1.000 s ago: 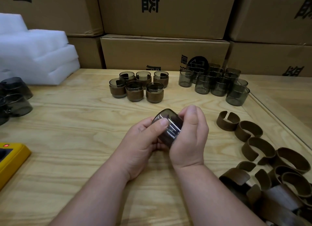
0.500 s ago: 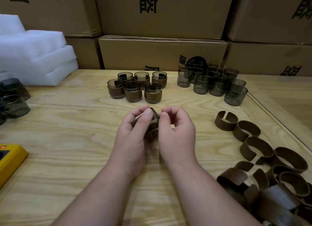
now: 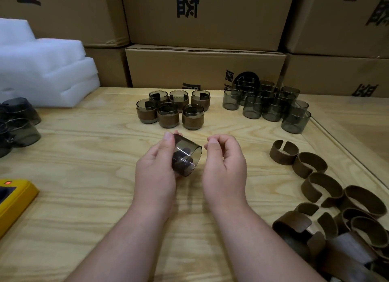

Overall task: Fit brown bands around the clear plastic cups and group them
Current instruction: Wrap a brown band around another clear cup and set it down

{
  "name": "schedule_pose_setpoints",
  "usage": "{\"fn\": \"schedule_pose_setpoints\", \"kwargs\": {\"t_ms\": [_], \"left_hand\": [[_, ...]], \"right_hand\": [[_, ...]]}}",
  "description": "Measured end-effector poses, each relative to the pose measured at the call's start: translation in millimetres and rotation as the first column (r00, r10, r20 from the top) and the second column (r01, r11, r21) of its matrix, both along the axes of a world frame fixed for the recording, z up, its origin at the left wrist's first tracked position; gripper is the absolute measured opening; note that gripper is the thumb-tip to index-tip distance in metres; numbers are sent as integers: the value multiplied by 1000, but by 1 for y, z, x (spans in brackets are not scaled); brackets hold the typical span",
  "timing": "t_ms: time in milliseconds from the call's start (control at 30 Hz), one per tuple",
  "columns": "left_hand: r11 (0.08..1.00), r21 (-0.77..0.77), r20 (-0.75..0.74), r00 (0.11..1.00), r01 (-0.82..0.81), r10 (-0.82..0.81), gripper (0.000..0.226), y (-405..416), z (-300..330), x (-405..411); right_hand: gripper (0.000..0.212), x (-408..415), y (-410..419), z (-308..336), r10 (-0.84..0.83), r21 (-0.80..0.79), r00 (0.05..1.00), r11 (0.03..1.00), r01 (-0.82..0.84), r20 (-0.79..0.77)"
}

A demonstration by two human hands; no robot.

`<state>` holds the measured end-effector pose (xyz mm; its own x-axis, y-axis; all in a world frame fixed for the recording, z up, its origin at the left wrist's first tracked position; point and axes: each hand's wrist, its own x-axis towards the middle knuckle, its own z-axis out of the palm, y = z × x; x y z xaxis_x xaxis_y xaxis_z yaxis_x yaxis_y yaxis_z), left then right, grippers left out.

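My left hand (image 3: 155, 170) grips a smoky clear plastic cup (image 3: 186, 155) over the middle of the wooden table (image 3: 84, 176), tilted on its side with no band on it. My right hand (image 3: 224, 166) hovers just right of the cup, fingers curled, holding nothing and not touching it. Several cups with brown bands fitted (image 3: 170, 110) stand grouped at the back centre. Several bare cups (image 3: 267, 105) cluster at the back right. Loose brown bands (image 3: 315, 176) lie in a row and a pile along the right side.
Cardboard boxes (image 3: 206, 67) wall off the back edge. White foam sheets (image 3: 42, 71) sit at the back left, with more dark cups (image 3: 19, 121) at the left edge. A yellow device (image 3: 14, 199) lies at the near left. A raised rim (image 3: 336, 142) borders the table's right side.
Both hands were closed together around the cup. The right hand has now let go and moved off to the right, leaving the cup in the left hand alone.
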<state>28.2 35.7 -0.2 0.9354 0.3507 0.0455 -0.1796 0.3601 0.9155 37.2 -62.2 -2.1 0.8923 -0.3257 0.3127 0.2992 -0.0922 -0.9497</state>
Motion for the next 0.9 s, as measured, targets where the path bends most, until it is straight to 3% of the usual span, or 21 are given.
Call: {"fn": "schedule_pose_setpoints", "kwargs": {"t_ms": [67,133,300,433,733,900], "left_hand": [[995,97,11,1000,-4,3,36,0,-2,-1],[979,204,45,999,-28,19,16,1,-4,-3],[909,414,97,995,-34,-7,32,-3,0,-8],[802,597,105,991,6,-86,43,-4,2,-13],[805,587,150,965,89,-216,32,-7,3,-21],[822,567,173,966,62,-192,23,-12,5,-27]], "right_hand": [[16,0,-1,0,-4,16,1000,1000,4,-16],[16,-1,-1,0,-1,13,1000,1000,1,-27],[14,2,-1,-2,54,-54,993,997,-60,-105],[25,3,-1,-1,58,-20,987,998,-62,-152],[33,2,-3,1,50,63,990,997,-42,-132],[39,2,-3,2,51,102,988,994,-36,-148]]}}
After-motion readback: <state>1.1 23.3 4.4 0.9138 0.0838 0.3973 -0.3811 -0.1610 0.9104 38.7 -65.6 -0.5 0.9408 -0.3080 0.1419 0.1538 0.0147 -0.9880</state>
